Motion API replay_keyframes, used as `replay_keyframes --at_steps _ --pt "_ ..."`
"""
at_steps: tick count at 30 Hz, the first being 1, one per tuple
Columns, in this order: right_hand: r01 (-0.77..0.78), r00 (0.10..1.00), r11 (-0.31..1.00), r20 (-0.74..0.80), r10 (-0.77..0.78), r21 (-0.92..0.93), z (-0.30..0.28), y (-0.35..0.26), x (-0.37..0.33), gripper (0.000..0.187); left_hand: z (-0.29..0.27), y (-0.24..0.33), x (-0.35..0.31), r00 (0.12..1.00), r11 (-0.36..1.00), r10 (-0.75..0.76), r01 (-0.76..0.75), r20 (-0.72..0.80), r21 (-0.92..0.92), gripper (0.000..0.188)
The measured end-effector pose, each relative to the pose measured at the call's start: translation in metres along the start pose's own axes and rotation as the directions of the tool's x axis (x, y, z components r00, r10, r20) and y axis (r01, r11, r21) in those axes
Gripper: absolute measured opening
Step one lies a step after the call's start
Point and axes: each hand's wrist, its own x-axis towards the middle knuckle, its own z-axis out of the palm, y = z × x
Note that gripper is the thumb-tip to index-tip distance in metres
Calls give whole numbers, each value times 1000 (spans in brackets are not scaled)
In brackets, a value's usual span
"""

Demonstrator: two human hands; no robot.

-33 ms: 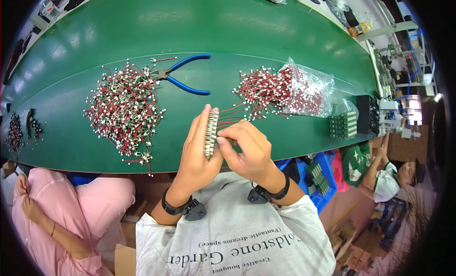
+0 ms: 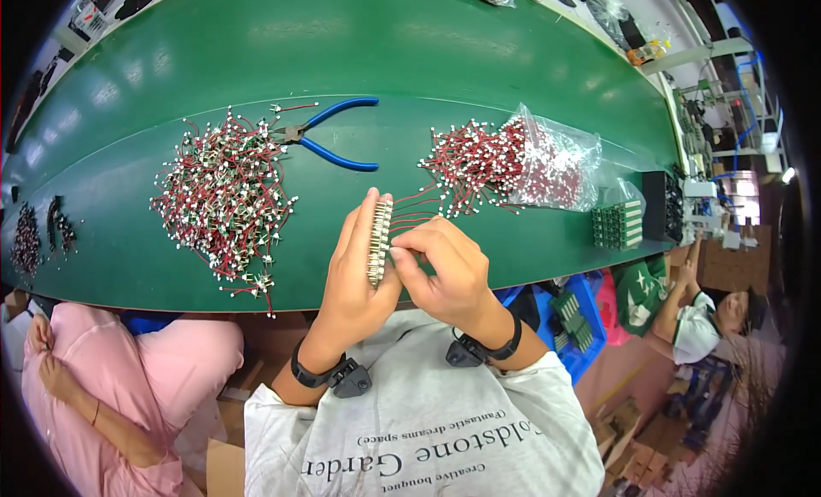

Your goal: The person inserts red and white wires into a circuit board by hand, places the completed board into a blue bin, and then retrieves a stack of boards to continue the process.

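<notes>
My left hand (image 2: pixel 355 262) is closed around a strip of small circuit boards (image 2: pixel 380 240), held upright on edge above the table's near side. White connectors line the side facing right, and several thin red wires (image 2: pixel 416 215) stick out from its upper part. Against the lower right of that strip, my right hand (image 2: pixel 445 262) pinches with thumb and forefinger; whatever is between the tips is too small to tell. Beyond my hands lies a pile of red wires with white connectors (image 2: pixel 475 163), partly inside a clear plastic bag (image 2: pixel 560 168).
Left on the green table (image 2: pixel 342 56) is a big heap of wired small boards (image 2: pixel 227 193), with blue-handled pliers (image 2: pixel 329 138) beside it. Stacked boards (image 2: pixel 617 226) and a black box (image 2: pixel 660 206) stand right. Below is a blue crate (image 2: pixel 590 326). A person in pink (image 2: pixel 111 386) sits left.
</notes>
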Motion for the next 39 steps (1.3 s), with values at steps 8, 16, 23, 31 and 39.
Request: replay_keyframes --at_steps 8,16,23,31,39 --pt "42 999 998 -19 -41 54 1 -1 -2 13 4 3 -2 999 998 16 -18 -35 -64 69" --pt "73 994 996 -80 -69 56 4 0 -2 13 4 5 -2 998 996 46 -49 -38 -77 68" --pt "88 995 996 -43 -87 22 2 2 -2 15 5 7 -1 999 1000 5 -6 -38 -31 65" --pt "80 997 997 -12 -81 -19 5 1 -6 17 8 2 -3 995 997 33 -27 -95 68 68" --pt "72 995 997 -78 -70 29 15 9 -12 13 8 -1 -2 996 993 66 -60 -55 97 68"
